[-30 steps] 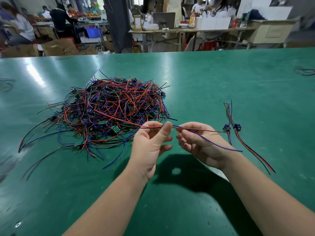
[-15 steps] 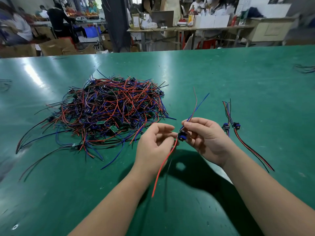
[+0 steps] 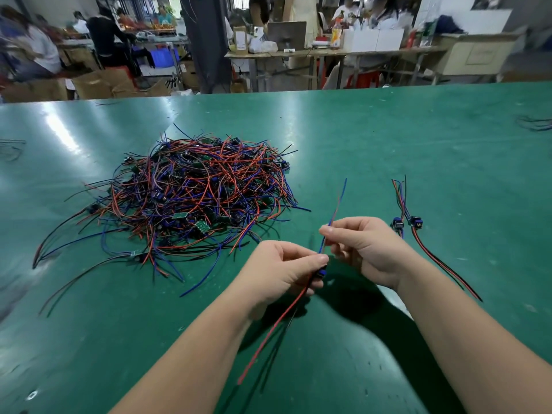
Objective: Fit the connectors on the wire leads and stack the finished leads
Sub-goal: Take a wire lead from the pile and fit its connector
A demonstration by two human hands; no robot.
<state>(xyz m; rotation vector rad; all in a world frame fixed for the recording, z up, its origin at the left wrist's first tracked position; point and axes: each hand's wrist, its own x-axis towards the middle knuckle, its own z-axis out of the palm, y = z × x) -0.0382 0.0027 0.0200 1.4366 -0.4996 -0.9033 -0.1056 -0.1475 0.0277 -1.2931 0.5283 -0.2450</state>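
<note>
Head view: my left hand (image 3: pixel 280 268) pinches the connector (image 3: pixel 322 273) steady while my right hand (image 3: pixel 363 246) grips the blue lead (image 3: pixel 337 204) to feed it in, right of the wire pile (image 3: pixel 191 198).

Green table (image 3: pixel 388 138), cardboard boxes (image 3: pixel 101 83) and seated workers (image 3: pixel 107 40) (blurred) behind

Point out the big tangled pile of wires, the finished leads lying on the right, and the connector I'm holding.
Wire pile (image 3: pixel 191 198), head view, middle of the tangle.
Finished leads (image 3: pixel 415 222), head view, on one blue connector.
Held connector (image 3: pixel 322 272), head view, blue body below the left hand's (image 3: pixel 277 273) fingertips.
</note>
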